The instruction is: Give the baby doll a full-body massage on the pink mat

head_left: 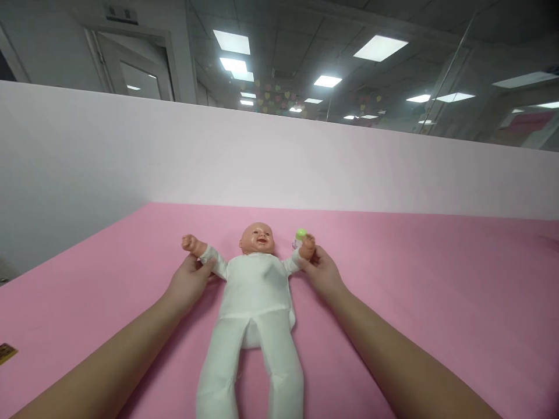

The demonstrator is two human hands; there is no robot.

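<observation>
A baby doll (pixel 257 285) with a white cloth body lies face up on the pink surface (pixel 414 291), its head away from me and its arms spread out and raised. My left hand (pixel 191 282) is closed around the doll's arm on the left, just below its plastic hand. On the other side, my right hand (pixel 322 270) grips the doll's other arm near the wrist, thumb in front and fingers behind. Behind that doll hand stands a small bottle (pixel 301 234) with a bright green top, partly hidden.
A white partition (pixel 279 163) borders the pink surface at the back and left. At the left edge lies a small yellow and black label (pixel 7 352). Beyond the partition are a door (pixel 135 70), glass panels and ceiling lights.
</observation>
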